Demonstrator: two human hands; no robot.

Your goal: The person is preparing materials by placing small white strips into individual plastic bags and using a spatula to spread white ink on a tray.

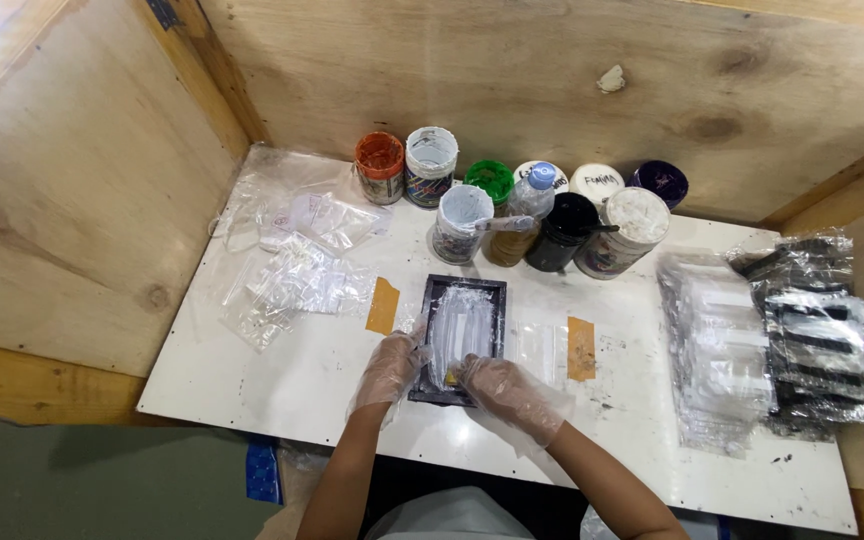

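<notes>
Now both my gloved hands are down on a black tray point(432, 290) that lies flat in the middle of the white tabletop point(282, 390), close to my edge. My left hand point(390, 368) rests against the tray's left rim with the fingers loosely curled and a fingertip touching the clear plastic bag point(460, 330) that lies in the tray. My right hand point(505, 392) is at the tray's 5 o'clock corner, fingers bent and pressed on the bag's near end; whether they pinch it or only press, I cannot tell. The two hands are apart, one on each side of the tray. A strip of tan tape point(383, 306) is stuck to the tabletop at 9 o'clock from the tray, and a second tan strip point(581, 348) at 3 o'clock. At 12 o'clock stands a cluster of paint jars point(512, 205) with orange, white, green, black and purple lids, close to the plywood wall point(512, 80). Loose clear bags point(292, 270) are heaped at 10 o'clock, and stacks of packed bags point(767, 335), white and black, lie at 3 o'clock, well apart from the tray.
</notes>
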